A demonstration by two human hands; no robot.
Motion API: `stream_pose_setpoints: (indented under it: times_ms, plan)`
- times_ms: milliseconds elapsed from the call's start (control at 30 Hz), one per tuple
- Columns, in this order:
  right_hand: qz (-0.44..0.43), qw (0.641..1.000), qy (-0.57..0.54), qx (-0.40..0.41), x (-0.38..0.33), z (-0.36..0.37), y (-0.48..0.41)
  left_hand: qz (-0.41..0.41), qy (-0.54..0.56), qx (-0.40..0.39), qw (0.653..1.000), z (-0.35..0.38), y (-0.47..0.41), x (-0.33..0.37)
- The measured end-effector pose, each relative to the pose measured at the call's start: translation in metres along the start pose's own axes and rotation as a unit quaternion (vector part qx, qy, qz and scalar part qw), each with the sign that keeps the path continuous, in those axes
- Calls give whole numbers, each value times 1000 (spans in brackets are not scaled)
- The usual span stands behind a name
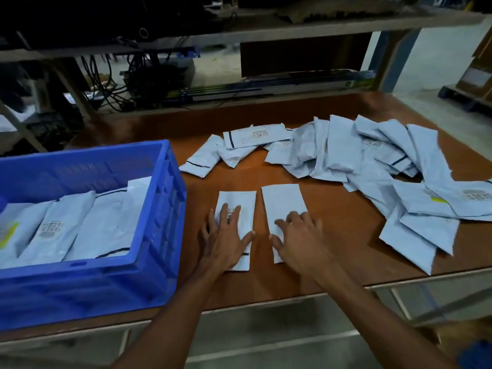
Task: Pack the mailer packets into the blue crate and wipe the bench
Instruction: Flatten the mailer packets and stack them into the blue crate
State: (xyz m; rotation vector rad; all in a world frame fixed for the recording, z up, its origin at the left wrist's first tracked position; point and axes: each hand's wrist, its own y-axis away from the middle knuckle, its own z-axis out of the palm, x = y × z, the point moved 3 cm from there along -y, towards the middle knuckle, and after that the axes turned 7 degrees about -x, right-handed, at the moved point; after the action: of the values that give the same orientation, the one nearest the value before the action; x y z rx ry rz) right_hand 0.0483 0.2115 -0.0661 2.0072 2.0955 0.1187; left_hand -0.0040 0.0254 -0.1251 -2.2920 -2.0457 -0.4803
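Note:
Two pale mailer packets lie side by side on the brown bench [332, 217] in front of me. My left hand [226, 238] rests flat, fingers spread, on the left packet [243, 203]. My right hand [298, 238] lies on the right packet [282, 201], fingers spread and slightly curled. Neither packet is lifted. The blue crate [159, 235] stands at the left with several packets [80, 225] standing in a row inside. A loose heap of several more packets [372, 161] spreads over the bench's far and right side.
A raised shelf [266, 27] runs across the back of the bench, with cables and dark equipment [138, 81] beneath it. The bench's front edge [346, 291] is close to my arms. Cardboard boxes [479, 70] stand on the floor at far right.

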Motion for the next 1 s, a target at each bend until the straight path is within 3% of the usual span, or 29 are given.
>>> stream_pose_setpoints:
  times_ms: [200, 500, 633, 767, 867, 1000]
  plan:
    - [43, 998, -28, -48, 11, 41, -35, 22, -15, 35, 999, 9, 12, 13]
    - [14, 997, -78, -10, -10, 44, -5, 24, 0, 34, 999, 4, 34, 23]
    - [-6, 983, -127, 131, -33, -7, 0, 63, 15, 134, 989, -72, 48, 33]
    - [-105, 927, -180, 312, -87, -99, -2, 91, -6, 305, 948, -201, 74, 24]
    - [-163, 896, -225, 346, -149, -149, -4, 80, -7, 377, 923, -282, 96, -25]
    - [-232, 892, -251, 296, -252, -169, -9, 20, -29, 368, 929, -327, 109, -145]
